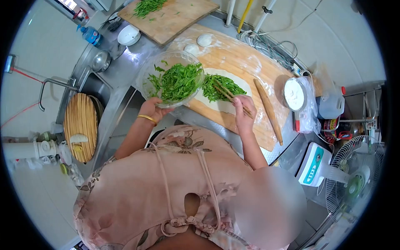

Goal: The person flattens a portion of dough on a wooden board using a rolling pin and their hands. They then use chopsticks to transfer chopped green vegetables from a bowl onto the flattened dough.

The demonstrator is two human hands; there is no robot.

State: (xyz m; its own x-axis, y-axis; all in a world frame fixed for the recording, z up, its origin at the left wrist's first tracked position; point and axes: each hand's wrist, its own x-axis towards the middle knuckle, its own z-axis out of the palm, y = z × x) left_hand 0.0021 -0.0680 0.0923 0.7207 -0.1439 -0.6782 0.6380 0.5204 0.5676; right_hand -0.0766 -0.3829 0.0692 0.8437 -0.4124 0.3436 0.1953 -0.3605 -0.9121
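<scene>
My left hand [154, 109] grips the near rim of a clear glass bowl [146, 79], tilted a little toward the board. Chopped green vegetable [179, 81], likely chives, fills much of it. In my right hand [243, 111] is a pair of wooden chopsticks [225, 91], their tips in a pile of the same chopped greens [214, 85]. That pile lies on a rolled-out sheet of dough [243, 85] on the floured wooden board [233, 54]. A rolling pin [268, 109] rests on the board to the right of my right hand.
Two dough balls [204, 40] sit at the board's back. A bowl of flour [294, 95] stands at right, near a white fan [354, 179]. Behind are a cutting board [183, 16] and white bowl [129, 35]. At left are a sink [98, 83] and slatted lid [81, 121].
</scene>
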